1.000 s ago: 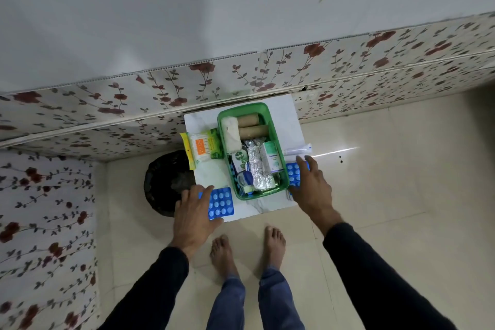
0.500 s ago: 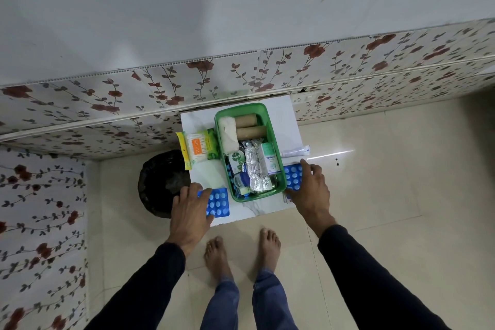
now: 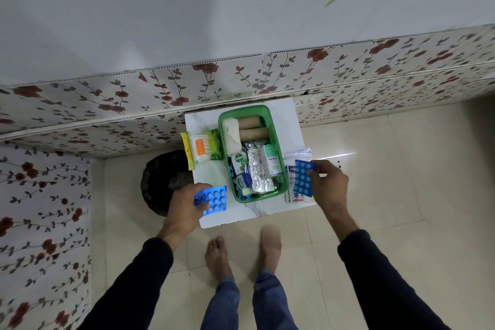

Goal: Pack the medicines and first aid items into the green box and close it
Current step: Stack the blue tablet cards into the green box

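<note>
The green box (image 3: 279, 166) stands open on a small white table (image 3: 286, 126), holding brown bandage rolls, white gauze, a Dettol bottle, foil strips and a small white carton. My left hand (image 3: 184, 209) grips a blue blister strip (image 3: 214, 199) lifted at the table's front left corner. My right hand (image 3: 328, 182) holds a second blue blister strip (image 3: 304, 178) raised just right of the box. White sachets (image 3: 290, 190) lie beneath that strip. A cotton-bud packet (image 3: 197, 150) and a green pack (image 3: 216, 146) lie left of the box. A white tube (image 3: 297, 153) rests at the right edge.
The table stands against a floral-panelled wall (image 3: 241, 80). A black round bin (image 3: 163, 179) sits on the floor at the table's left. My bare feet (image 3: 218, 257) stand on pale tiles in front of the table. No lid for the box is visible.
Both hands have lifted their blue blister strips off the table. Raising the right strip uncovered white sachets under it. The camera has also moved closer.
</note>
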